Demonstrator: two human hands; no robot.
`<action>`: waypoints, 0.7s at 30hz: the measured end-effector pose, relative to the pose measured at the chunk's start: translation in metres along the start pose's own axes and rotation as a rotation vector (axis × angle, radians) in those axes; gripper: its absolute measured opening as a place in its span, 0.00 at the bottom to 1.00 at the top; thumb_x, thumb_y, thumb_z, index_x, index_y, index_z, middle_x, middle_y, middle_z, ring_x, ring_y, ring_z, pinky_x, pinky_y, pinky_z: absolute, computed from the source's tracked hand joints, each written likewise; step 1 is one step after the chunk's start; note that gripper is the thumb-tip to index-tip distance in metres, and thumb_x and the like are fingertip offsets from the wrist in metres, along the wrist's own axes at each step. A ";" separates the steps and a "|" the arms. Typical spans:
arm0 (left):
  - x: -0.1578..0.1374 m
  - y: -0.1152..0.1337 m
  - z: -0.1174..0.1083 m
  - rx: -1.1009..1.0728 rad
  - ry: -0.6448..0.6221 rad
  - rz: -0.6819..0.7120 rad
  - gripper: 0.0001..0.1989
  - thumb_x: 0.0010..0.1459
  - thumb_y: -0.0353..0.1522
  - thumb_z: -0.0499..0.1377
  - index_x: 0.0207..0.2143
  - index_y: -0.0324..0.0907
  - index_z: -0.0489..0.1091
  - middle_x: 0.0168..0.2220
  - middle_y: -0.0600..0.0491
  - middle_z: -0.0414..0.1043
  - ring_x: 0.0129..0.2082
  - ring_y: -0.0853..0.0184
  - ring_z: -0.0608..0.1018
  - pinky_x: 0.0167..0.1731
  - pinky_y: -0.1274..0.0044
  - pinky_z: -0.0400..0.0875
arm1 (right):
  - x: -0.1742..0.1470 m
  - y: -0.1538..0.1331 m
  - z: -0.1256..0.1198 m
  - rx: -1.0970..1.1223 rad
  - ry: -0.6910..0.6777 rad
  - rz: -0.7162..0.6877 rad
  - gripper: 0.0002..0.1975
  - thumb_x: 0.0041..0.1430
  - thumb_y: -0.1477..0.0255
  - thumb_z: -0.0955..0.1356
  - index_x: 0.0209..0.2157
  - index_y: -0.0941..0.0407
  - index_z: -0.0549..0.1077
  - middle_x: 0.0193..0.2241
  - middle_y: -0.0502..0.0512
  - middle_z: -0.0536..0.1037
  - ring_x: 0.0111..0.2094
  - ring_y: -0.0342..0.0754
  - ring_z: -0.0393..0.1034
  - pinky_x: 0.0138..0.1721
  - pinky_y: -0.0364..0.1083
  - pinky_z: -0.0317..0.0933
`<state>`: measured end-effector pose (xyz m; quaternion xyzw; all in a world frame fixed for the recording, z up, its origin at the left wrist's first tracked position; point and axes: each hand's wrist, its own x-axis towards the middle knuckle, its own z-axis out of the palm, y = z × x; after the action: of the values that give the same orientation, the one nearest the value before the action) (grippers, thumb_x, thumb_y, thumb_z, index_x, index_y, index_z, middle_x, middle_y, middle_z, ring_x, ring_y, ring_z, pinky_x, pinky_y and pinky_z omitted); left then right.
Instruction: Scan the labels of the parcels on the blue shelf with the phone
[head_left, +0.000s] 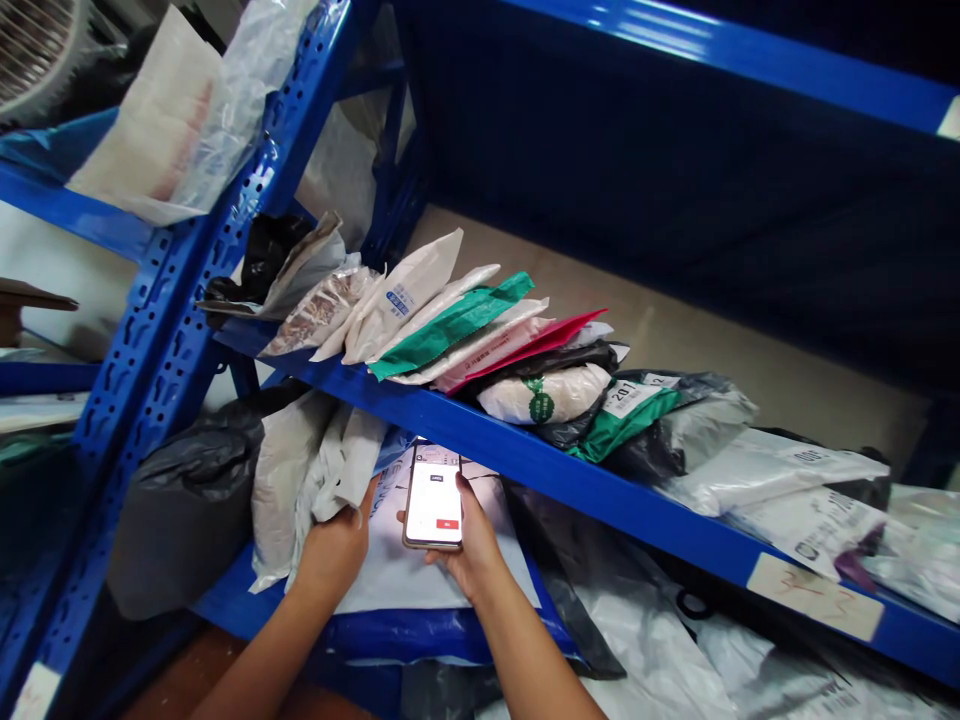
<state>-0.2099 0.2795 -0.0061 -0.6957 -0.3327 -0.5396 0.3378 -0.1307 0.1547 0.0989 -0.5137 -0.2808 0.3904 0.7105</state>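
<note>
Reaching under shelf: left hand [335, 548] gripping white pkg [341, 470], right hand [469, 550] clasping phone [434, 497] upright.

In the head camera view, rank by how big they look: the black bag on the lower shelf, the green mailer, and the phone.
1. Black bag, largest.
2. Green mailer.
3. Phone, smallest, held in the right hand.
The bag sits nearer the camera than the mailer, which may exaggerate its size.

Parcel depot / courier pickup storeroom. Blue steel racking w/ perforated uprights [161, 300] and shelf beams [480, 440], shelves packed w/ poly mailer bags [442, 325] in white, grey, black, green, red, many w/ shipping labels [626, 395]. Handwritten number tag [814, 595] stuck on the shelf edge. More bagged parcels [187, 500] piled on the lower shelf.
</note>
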 end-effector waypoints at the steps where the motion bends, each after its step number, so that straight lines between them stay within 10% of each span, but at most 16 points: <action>1: 0.000 0.000 0.000 0.002 0.002 -0.002 0.20 0.54 0.20 0.51 0.45 0.41 0.76 0.14 0.51 0.66 0.12 0.68 0.69 0.13 0.81 0.65 | 0.000 0.000 0.000 -0.001 0.000 0.000 0.26 0.66 0.60 0.57 0.50 0.68 0.68 0.31 0.68 0.83 0.26 0.56 0.80 0.07 0.39 0.61; 21: -0.003 -0.001 0.005 -0.031 -0.005 -0.010 0.20 0.55 0.22 0.51 0.47 0.40 0.74 0.15 0.50 0.68 0.13 0.66 0.70 0.12 0.79 0.66 | -0.022 0.011 -0.011 0.014 -0.110 -0.093 0.24 0.60 0.64 0.62 0.56 0.58 0.58 0.33 0.60 0.83 0.31 0.59 0.80 0.09 0.40 0.66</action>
<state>-0.2086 0.2836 -0.0102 -0.7005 -0.3286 -0.5448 0.3234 -0.1372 0.1321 0.0848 -0.4730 -0.3403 0.3866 0.7148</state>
